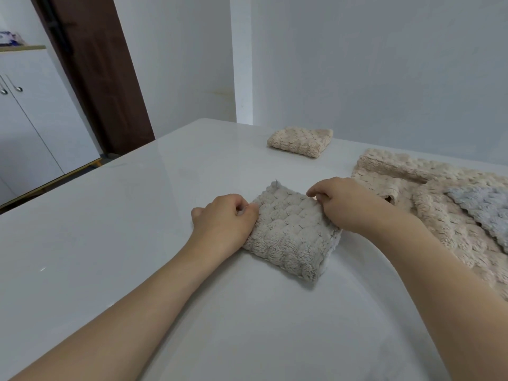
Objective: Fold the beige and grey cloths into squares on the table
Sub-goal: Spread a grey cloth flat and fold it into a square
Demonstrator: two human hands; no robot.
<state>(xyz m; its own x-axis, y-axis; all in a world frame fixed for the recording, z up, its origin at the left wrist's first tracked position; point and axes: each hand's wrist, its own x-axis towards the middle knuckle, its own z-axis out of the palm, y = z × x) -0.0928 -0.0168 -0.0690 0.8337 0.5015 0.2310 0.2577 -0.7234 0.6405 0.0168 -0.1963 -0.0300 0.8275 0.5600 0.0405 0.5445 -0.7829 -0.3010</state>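
A folded grey fluffy cloth lies as a square in the middle of the white table. My left hand pinches its left edge with closed fingers. My right hand grips its far right corner. A folded beige cloth sits as a small square further back. At the right lies a pile of unfolded beige cloths with a blue-grey cloth on top.
A white wall stands close behind the table's far edge. At the left, off the table, are a white cabinet and a dark brown door.
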